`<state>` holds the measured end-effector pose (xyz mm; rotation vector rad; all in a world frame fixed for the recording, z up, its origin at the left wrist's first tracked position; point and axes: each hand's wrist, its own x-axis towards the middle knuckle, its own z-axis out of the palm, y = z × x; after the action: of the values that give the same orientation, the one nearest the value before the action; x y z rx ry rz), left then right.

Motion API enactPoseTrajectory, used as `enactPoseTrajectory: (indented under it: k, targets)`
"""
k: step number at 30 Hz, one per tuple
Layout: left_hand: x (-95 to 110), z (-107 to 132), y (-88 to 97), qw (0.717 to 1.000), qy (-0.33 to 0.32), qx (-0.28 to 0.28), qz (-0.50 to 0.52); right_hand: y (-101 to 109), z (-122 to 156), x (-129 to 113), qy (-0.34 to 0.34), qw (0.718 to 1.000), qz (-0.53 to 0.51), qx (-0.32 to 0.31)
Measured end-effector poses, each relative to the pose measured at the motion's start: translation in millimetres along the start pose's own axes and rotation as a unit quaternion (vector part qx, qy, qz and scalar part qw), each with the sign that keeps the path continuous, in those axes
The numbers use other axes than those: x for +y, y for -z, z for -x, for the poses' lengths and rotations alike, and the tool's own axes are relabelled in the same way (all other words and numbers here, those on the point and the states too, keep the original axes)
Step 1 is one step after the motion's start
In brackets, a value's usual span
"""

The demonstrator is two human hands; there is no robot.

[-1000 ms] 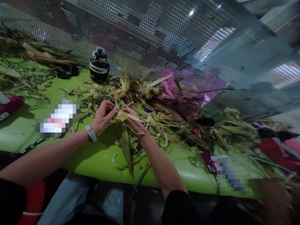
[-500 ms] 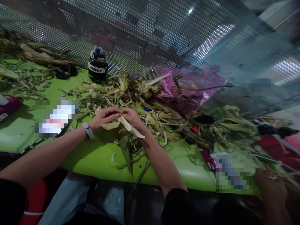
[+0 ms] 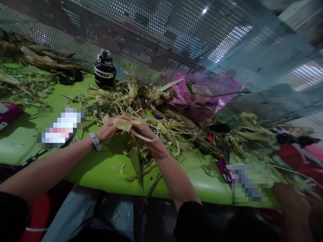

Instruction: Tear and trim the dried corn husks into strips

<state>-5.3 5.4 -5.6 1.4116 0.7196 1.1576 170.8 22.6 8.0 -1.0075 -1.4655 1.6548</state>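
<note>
Both of my hands meet over the green table (image 3: 101, 169), just in front of a heap of corn husks (image 3: 156, 111). My left hand (image 3: 108, 129), with a grey watch band on its wrist, pinches one end of a pale yellow husk strip (image 3: 124, 123). The other end of the same strip is in my right hand (image 3: 143, 129), and it curls down past that wrist. A long green leaf (image 3: 135, 161) lies on the table under my hands and reaches toward the near edge.
A black jar with a white label (image 3: 104, 71) stands at the back by the perforated metal screen (image 3: 161, 40). A pink plastic bag (image 3: 199, 97) lies behind the husks. Another person's hand (image 3: 295, 208) is at the lower right. More stalks (image 3: 37, 60) lie at the far left.
My hands have dropped slightly and closed together, and the husk strip has bent over between them. The other person's hand at the lower right has shifted.
</note>
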Motion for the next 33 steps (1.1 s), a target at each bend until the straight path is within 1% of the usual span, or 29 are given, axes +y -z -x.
enactPoseTrajectory:
  k: [3, 7, 11, 16, 19, 22, 23, 25, 28, 30, 32, 33]
  targets:
    - [2.0, -0.8, -2.2, 1.0, 0.018, 0.001, 0.023, -0.4, 1.7, 2.5, -0.014, 0.998, -0.065, 0.004]
    - [5.3, -1.7, -5.0, 0.999, 0.027, 0.003, 0.03, -1.4, 2.4, 4.6, -0.01, 0.995, -0.103, 0.002]
    - [4.0, -1.4, -4.5, 0.999, 0.01, 0.009, 0.036, 0.5, -0.7, 5.6, 0.002, 0.994, -0.105, 0.014]
    - [1.1, -2.6, -0.5, 0.997, 0.013, -0.015, 0.069, 1.8, -2.0, 4.4, -0.01, 0.994, -0.103, 0.016]
    - [0.9, -2.6, -0.6, 0.997, 0.014, -0.022, 0.067, 0.4, 1.4, 1.4, -0.019, 0.994, -0.107, 0.007]
    - [0.3, -1.9, -2.6, 0.998, -0.001, -0.022, 0.051, 0.1, 4.2, 0.6, -0.008, 0.994, -0.111, -0.003]
    - [-0.6, -2.0, -3.3, 0.999, -0.006, -0.016, 0.045, 0.5, 4.2, 1.6, -0.003, 0.994, -0.111, -0.007]
    - [-4.2, -3.2, -4.8, 0.999, -0.015, 0.014, 0.03, 1.6, 2.6, 5.5, 0.001, 0.995, -0.103, -0.015]
    - [-11.9, -7.1, -6.7, 0.994, -0.035, 0.103, -0.008, 1.4, -2.2, 13.2, 0.009, 0.997, -0.065, -0.031]
    - [-15.7, -9.5, -7.9, 0.986, -0.046, 0.157, -0.033, -1.0, -4.9, 16.9, 0.035, 0.998, -0.025, -0.035]
    - [-16.9, -11.0, -8.7, 0.98, -0.061, 0.186, -0.038, -4.5, -6.3, 19.0, 0.072, 0.997, 0.022, -0.029]
    - [-16.6, -11.5, -8.7, 0.979, -0.071, 0.19, -0.036, -6.3, -6.5, 19.7, 0.09, 0.994, 0.048, -0.024]
